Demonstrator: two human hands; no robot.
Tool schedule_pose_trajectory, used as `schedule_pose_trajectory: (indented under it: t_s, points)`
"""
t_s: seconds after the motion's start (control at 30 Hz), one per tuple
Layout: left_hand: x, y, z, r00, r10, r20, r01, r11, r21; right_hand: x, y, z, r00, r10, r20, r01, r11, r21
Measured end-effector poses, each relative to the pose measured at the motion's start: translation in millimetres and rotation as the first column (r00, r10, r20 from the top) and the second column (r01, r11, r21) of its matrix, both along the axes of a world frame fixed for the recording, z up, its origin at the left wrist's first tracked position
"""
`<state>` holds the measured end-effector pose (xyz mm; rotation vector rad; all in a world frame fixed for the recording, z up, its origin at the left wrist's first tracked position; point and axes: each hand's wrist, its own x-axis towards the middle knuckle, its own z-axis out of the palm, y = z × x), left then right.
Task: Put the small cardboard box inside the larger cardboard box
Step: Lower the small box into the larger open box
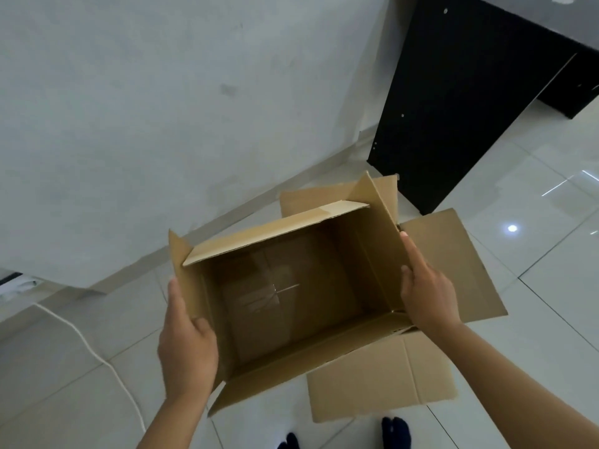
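Hands gripping open larger cardboard box (291, 303), left hand (186, 348) and right hand (428, 296) on opposite side walls, interior bare

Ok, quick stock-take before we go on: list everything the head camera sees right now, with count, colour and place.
large cardboard box: one, brown, centre, held above the floor, flaps open, nothing visible inside
small cardboard box: none in view
cable: one, white, on the floor at lower left
black panel: one, black, upright at upper right by the wall
wall: one, pale grey, upper left
floor tiles: many, glossy white, right and bottom
feet in dark socks: two, dark blue, bottom edge
left hand: one, bare, gripping the box's left wall
right hand: one, bare, gripping the box's right wall
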<state>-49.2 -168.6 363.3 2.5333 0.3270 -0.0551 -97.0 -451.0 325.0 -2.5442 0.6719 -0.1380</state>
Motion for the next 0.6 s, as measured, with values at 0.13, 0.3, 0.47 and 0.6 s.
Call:
schedule_pose_trajectory:
  t_s: [0.13,0.3,0.47,0.6]
  points:
    - [9,-46,-25,0.998,-0.065,-0.002,0.065,0.998,0.009,-8,-43,-27,0.995,-0.074,-0.061,0.074,0.997,-0.012]
    - [14,-114,-56,0.995,-0.102,-0.024,0.103,0.993,0.057,-18,-104,-59,0.987,-0.113,-0.117,0.111,0.994,-0.024]
    - [23,-166,-98,0.995,-0.096,-0.032,0.098,0.991,0.086,-13,-151,-96,0.987,-0.068,-0.149,0.07,0.997,0.012]
    - [35,-184,-139,0.995,-0.085,-0.042,0.09,0.99,0.112,-3,-172,-132,0.988,-0.046,-0.145,0.053,0.997,0.048]
